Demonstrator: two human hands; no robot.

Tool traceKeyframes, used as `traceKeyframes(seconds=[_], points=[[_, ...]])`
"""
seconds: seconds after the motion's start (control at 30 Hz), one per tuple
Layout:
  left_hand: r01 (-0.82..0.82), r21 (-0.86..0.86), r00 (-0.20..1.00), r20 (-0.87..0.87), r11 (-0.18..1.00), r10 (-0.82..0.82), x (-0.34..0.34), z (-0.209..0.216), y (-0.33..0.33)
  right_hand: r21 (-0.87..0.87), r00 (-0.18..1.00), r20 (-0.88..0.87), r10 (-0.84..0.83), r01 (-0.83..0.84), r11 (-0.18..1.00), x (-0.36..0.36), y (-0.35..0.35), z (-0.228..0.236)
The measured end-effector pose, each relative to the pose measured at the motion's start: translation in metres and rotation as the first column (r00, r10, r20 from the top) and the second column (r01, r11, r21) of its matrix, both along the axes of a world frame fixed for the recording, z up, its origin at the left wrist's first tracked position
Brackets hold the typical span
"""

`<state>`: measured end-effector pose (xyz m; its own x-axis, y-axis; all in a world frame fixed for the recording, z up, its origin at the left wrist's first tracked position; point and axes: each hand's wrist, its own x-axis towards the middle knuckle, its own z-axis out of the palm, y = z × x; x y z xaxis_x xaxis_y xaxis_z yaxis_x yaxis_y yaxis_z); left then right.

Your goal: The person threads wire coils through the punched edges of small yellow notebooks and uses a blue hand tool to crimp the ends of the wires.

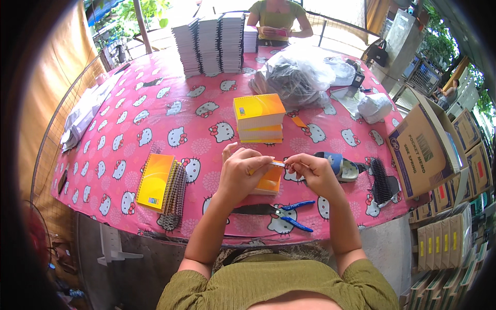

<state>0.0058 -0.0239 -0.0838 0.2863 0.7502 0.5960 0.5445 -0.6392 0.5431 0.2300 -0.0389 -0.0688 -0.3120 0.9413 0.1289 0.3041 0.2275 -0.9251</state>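
My left hand (242,169) is closed at the top edge of a small yellow-orange notebook (268,182) in front of me, its fingers partly covering the cover. Fingertips of my right hand (311,169) are pinched at the notebook's upper right corner. Between the two hands shows a thin pale strip (277,164); what exactly the right fingers grip is too small to make out. Nearer to me lies a pair of blue-handled cutting pliers (295,216), handles spread. Beyond my hands stands a stack of yellow notebooks (259,109).
Spiral-bound yellow notebooks (157,181) lie at left. Right of my hands are a blue-grey item (338,166) and black coils (381,181). Tall notebook stacks (209,45) and a plastic bag (297,75) stand farther back. A co-worker (279,23) is opposite; cartons (426,144) stand right.
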Motion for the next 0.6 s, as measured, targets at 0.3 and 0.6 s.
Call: traceKeyframes(seconds=[0.3,0.6], points=[[-0.265,0.226,0.955,-0.075,0.937,0.288,0.009,0.001,-0.007,0.206,0.995,0.07,-0.077,0.062,0.977,-0.015,-0.001,0.007],[-0.203,0.028,0.973,0.116,0.979,0.199,0.006,-0.013,-0.004,0.475,0.939,0.281,-0.199,0.044,0.879,-0.025,0.001,0.005]])
